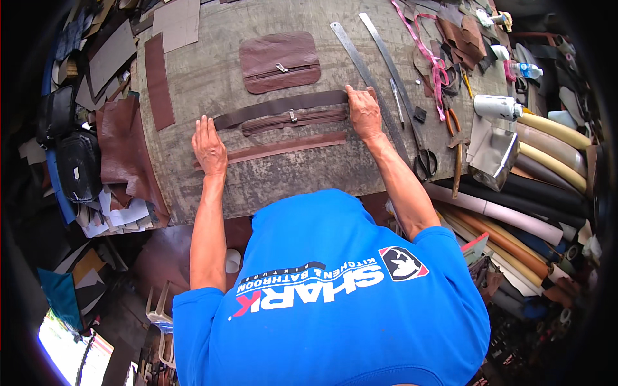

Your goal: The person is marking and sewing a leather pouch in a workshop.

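A long dark brown strip (280,107) stretches between my hands over the worktable (193,71). My left hand (210,148) has its fingers closed at the strip's left end, thumb hidden. The right end is pinched in my right hand (365,114), with a bit of reddish-brown material showing by its fingertips. Just below the strip lies a brown zipper (302,119) with a silver pull. Nearer me is a reddish-brown strip (283,147), its left end by my left wrist. Beyond my hands rests a rounded brown leather panel (280,61) with a zipper set in it.
Two metal rulers (351,51) lie right of my right hand, with a pen (396,103), black-handled scissors (425,165), pliers (454,122) and a hammer (458,164). Leather pieces (125,145) and black bags (78,166) crowd the left. Material rolls (547,148) fill the right.
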The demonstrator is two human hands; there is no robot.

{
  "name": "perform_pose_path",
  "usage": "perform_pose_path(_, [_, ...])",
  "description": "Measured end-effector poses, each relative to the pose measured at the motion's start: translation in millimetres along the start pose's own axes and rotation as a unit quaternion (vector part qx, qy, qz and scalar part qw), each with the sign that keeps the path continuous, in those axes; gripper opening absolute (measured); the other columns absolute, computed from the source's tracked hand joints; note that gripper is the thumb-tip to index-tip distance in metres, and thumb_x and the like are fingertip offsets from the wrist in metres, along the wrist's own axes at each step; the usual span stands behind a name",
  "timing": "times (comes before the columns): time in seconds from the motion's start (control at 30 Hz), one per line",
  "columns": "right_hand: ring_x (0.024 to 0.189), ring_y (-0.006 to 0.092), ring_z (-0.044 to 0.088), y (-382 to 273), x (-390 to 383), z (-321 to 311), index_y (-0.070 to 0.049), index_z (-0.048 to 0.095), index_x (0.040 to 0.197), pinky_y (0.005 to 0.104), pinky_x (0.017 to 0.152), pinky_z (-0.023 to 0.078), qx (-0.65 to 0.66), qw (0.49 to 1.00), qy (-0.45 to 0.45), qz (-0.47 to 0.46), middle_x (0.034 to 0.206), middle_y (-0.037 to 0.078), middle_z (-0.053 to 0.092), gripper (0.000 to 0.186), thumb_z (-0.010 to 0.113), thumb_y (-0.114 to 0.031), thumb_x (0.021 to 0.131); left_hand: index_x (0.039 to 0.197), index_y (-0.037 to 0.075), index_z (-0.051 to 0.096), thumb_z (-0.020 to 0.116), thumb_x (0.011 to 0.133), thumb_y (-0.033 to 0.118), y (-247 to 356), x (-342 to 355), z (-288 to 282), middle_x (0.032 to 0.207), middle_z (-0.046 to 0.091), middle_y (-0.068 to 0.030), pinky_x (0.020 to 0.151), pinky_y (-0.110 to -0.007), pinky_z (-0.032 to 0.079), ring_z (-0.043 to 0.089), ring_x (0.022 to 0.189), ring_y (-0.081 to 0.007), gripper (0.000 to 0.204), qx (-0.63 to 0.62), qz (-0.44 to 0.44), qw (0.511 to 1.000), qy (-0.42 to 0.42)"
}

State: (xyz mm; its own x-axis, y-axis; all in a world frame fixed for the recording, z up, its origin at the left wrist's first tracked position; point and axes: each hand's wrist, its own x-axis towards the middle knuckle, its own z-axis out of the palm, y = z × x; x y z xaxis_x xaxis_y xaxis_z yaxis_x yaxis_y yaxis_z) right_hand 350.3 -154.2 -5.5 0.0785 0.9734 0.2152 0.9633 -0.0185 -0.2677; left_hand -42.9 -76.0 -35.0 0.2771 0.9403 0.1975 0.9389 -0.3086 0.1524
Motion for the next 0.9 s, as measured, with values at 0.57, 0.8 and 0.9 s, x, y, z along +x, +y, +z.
perform_pose_path(0.57, [0.072,0.0100,0.060,3,4,-46,-0.001,0.064,0.090,0.0256,0.066,0.050,0.500,0.797,-0.164,0.295,0.079,0.003,0.064,0.013,0.069,-0.006,0.080,0.099,0.003,0.069,0.060,0.087,0.002,-54,37,-50,0.085,0.063,0.0003,0.069,-0.024,0.046,0.056,0.078,-0.0089,0.015,-0.497,-0.246,0.813,-0.175])
perform_pose_path(0.8, [0.071,0.0234,0.066,-19,-35,-10,0.000,0.064,0.095,0.0349,0.065,0.052,0.292,0.881,-0.194,0.319,0.079,0.013,0.067,0.024,0.074,-0.012,0.076,0.097,0.001,0.064,0.060,0.080,0.012,-52,36,-66,0.086,0.066,-0.0124,0.076,-0.036,0.048,0.063,0.080,-0.0249,0.021,-0.186,-0.131,0.929,-0.293])
perform_pose_path(0.9, [0.075,0.0308,0.066,-37,-41,-7,0.000,0.062,0.093,0.0388,0.070,0.051,0.259,0.917,-0.102,0.285,0.079,0.016,0.067,0.026,0.075,-0.013,0.075,0.097,0.001,0.060,0.061,0.080,0.014,-50,23,-50,0.086,0.064,-0.0199,0.079,-0.042,0.047,0.063,0.085,-0.0346,0.022,-0.181,-0.109,0.951,-0.226])
